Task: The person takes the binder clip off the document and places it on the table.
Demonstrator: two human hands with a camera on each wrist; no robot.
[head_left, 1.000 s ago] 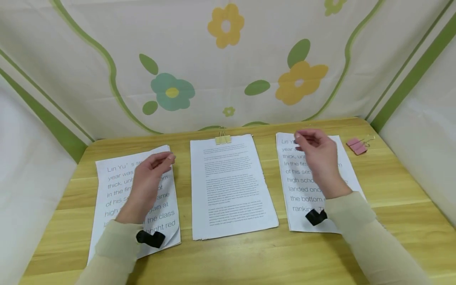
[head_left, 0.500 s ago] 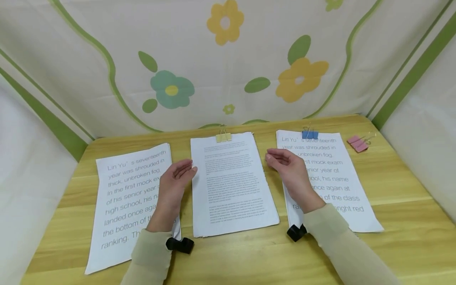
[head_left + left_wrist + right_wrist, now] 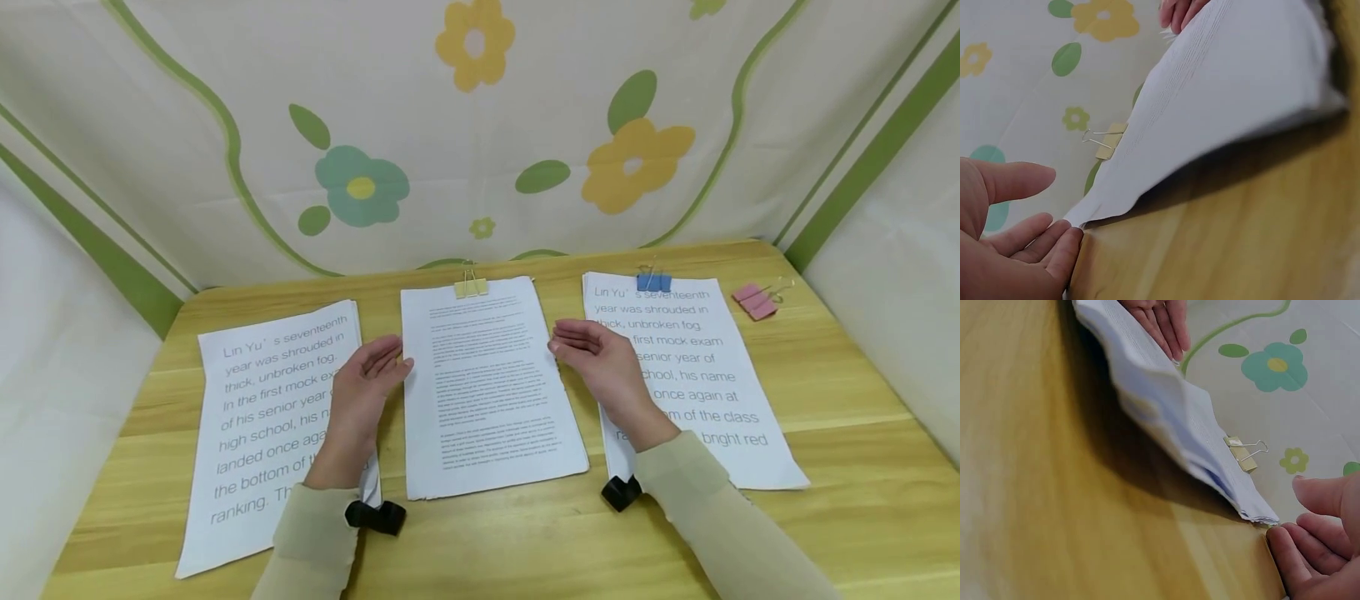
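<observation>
A middle stack of printed paper (image 3: 487,392) lies on the wooden table (image 3: 832,392), with a yellow binder clip (image 3: 470,288) on its top edge. My left hand (image 3: 365,379) is at the stack's left edge with straight fingers, fingertips (image 3: 1063,240) touching the edge of the sheets (image 3: 1222,94). My right hand (image 3: 598,360) is at the right edge, fingers (image 3: 1294,550) loosely extended against the paper (image 3: 1166,406). Neither hand holds anything. The yellow clip (image 3: 1109,145) (image 3: 1242,453) shows in both wrist views.
A left stack (image 3: 258,433) with large print has no clip. A right stack (image 3: 712,375) carries a blue binder clip (image 3: 652,282). A pink binder clip (image 3: 753,302) lies loose at the back right. A flowered cloth (image 3: 480,142) walls the table at the back and sides.
Both hands moved inward from the outer stacks to the sides of the middle stack. The right hand left the blue clip on the right stack's top edge.
</observation>
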